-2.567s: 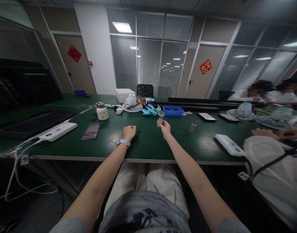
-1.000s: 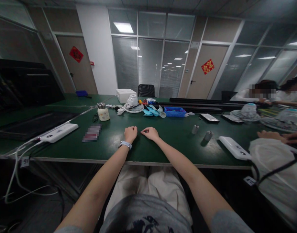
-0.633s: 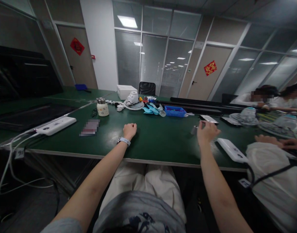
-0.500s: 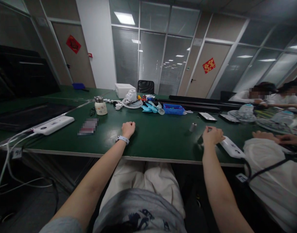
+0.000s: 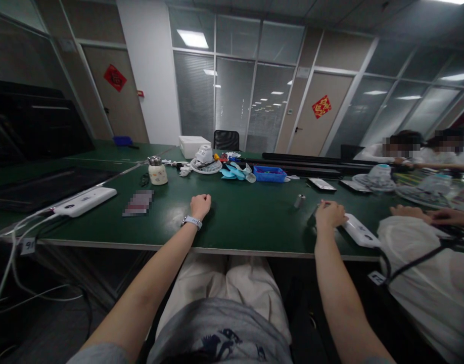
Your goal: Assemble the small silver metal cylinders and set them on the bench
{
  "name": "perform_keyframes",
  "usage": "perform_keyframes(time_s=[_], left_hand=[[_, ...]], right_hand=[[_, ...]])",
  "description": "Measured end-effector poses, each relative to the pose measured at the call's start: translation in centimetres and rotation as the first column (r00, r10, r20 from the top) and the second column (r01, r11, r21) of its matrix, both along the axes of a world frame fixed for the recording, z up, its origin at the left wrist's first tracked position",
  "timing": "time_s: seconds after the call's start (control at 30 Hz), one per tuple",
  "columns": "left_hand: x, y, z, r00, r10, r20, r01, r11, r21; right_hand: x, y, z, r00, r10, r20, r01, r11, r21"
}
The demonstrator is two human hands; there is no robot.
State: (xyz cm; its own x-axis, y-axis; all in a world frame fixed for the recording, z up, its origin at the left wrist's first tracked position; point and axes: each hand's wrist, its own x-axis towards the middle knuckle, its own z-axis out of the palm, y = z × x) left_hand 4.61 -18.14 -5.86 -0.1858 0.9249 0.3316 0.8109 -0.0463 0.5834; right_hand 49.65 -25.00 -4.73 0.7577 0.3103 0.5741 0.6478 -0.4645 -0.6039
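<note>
My left hand point(image 5: 200, 206), with a watch point(image 5: 192, 221) at the wrist, rests on the green table point(image 5: 250, 222) with its fingers curled into a loose fist. Nothing shows in it. Farther right, my right hand point(image 5: 330, 215) is closed, its fingers bent inward. A shiny, see-through shape point(image 5: 313, 218) shows at its left side; I cannot make out what it is or whether the fingers grip it. Just left of that stands a small metal cylinder point(image 5: 300, 201). A white power strip point(image 5: 360, 230) lies right beside the right hand.
Toward the back lie a white fan part point(image 5: 204, 155), light-blue fan blades point(image 5: 235, 173) and a blue tray point(image 5: 270, 174). A cream bottle point(image 5: 157, 172) and another white power strip point(image 5: 86, 201) are on the left. A co-worker's sleeve point(image 5: 402, 240) is close on the right.
The camera view has tilted up a little, so the table and objects appear slightly lower. Both hands stay in nearly the same place and pose.
</note>
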Motion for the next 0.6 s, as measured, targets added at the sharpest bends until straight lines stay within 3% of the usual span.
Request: perform_keyframes(time_s=[0.13,0.2,0.3,0.37,0.43,0.5,0.6], left_hand=[[0.0,0.0,0.0,1.0,-0.004,-0.019,0.004,1.0,-0.006],[0.0,0.1,-0.1,1.0,-0.006,-0.019,0.006,1.0,-0.004],[0.0,0.3,-0.2,1.0,-0.003,-0.026,0.003,1.0,0.0],[-0.1,0.4,-0.3,0.999,-0.002,-0.035,0.002,1.0,0.002],[-0.1,0.4,-0.3,0.999,0.0,-0.041,0.0,1.0,-0.001],[-0.2,0.4,-0.3,0.999,0.002,-0.04,-0.002,1.0,-0.003],[-0.2,0.4,-0.3,0.999,-0.003,-0.036,0.003,1.0,-0.006]], right_hand=[[0.0,-0.3,-0.1,0.998,0.009,-0.063,-0.01,1.0,-0.006],[-0.5,-0.5,0.2,0.999,-0.002,-0.051,0.005,0.998,0.056],[-2.0,-0.4,0.8,0.986,0.078,0.147,-0.105,0.978,0.182],[-3.5,0.2,1.1,0.913,0.257,0.318,-0.31,0.942,0.128],[-5.0,1.3,1.0,0.821,0.42,0.388,-0.456,0.89,0.001],[-6.1,2.6,0.6,0.799,0.48,0.362,-0.484,0.871,-0.086],[-6.2,4.1,-0.2,0.864,0.449,0.229,-0.43,0.893,-0.129]])
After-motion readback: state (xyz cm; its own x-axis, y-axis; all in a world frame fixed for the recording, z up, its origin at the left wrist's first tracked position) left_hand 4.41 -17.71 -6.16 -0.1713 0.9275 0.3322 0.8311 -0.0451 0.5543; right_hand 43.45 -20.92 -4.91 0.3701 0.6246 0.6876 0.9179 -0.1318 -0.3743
